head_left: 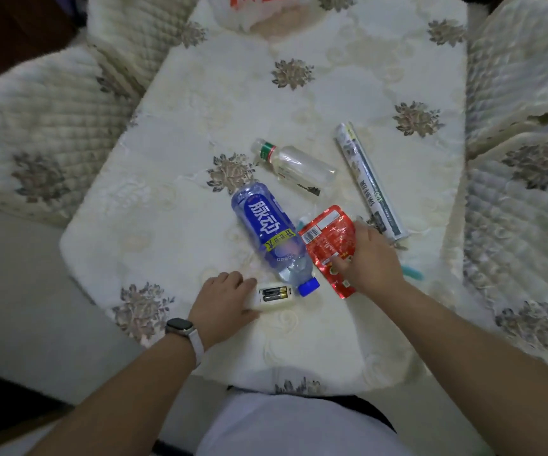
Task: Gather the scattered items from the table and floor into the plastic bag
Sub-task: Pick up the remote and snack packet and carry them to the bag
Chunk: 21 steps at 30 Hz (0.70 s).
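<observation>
Cream embroidered tablecloth with grey-brown flowers, covering the table; quilted chair covers on both sides. Items listed from my edge outward.

1. My left hand, smartwatch on the wrist. Laid on one end of a small white battery case, fingers curled over it and thumb under its near edge; I judge this a grip about to lift. Case lies lid-off, two cells showing.

2. My right hand, palm down on the lower half of a red foil snack pouch, thumb pressing its face. Pressed flat to pin the slippery foil; whether the fingers have closed under it I cannot tell.

3. Teal stick-like item, poking out from under my right wrist. Identity unclear.

4. Blue-labelled drink bottle, on its side, blue cap towards me, just beside the battery case and touching the pouch's left edge.

5. Long printed roll, possibly cling film, lying to the right of the pouch.

6. Small clear bottle, red-and-green neck band, on its side beyond the blue one.

7. White plastic bag with red print, at the far edge, well apart from everything. None of the items above is in it yet; floor items out of view.
</observation>
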### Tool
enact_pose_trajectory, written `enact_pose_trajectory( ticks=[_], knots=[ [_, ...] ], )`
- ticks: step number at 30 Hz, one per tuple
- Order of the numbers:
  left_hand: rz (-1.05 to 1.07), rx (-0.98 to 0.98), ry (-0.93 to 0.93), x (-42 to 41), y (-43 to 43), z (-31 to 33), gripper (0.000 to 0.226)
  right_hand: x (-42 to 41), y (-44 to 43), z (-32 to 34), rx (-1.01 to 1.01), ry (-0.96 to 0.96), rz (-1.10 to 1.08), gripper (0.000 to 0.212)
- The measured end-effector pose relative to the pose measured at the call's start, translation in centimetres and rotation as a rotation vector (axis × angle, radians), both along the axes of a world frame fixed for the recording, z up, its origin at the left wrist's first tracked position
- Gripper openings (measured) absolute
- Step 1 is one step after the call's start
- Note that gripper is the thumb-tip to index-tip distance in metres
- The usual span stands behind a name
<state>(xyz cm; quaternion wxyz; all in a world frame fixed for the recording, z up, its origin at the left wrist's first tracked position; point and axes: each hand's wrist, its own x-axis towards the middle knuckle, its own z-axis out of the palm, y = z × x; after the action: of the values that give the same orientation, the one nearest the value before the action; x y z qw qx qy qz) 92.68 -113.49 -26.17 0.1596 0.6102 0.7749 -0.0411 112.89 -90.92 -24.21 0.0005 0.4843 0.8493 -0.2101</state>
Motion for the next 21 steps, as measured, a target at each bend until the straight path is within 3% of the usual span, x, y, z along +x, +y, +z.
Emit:
enact_pose_trajectory(
  ticks=[3, 7, 10, 15, 21],
  knots=[
    [0.137, -0.050, -0.031, 1.4, -0.4, 0.3, 0.059, -0.2, 1.1, -0.8, -0.007, 0.025, 0.068, 0.082],
    [0.427, -0.076, -0.139, 4.2, -0.8, 1.4, 0.053, -0.3, 2.1, -0.4, -0.003, 0.048, 0.148, 0.059],
    [0.610, -0.106, -0.149, 6.4, -1.5, 2.1, 0.049, -0.6, 2.6, 0.3, -0.181, 0.087, 0.087, 0.044],
    [0.942, 0.057, -0.245, 9.1, -2.9, 3.1, 0.047, -0.7, 2.7, 0.5, -0.435, 0.100, 0.156, 0.017],
    [1.171, 0.224, -0.310, 10.5, -3.8, 4.6, 0.045, 0.1, 2.3, 2.2, -0.358, 0.160, 0.170, 0.007]
  ],
)
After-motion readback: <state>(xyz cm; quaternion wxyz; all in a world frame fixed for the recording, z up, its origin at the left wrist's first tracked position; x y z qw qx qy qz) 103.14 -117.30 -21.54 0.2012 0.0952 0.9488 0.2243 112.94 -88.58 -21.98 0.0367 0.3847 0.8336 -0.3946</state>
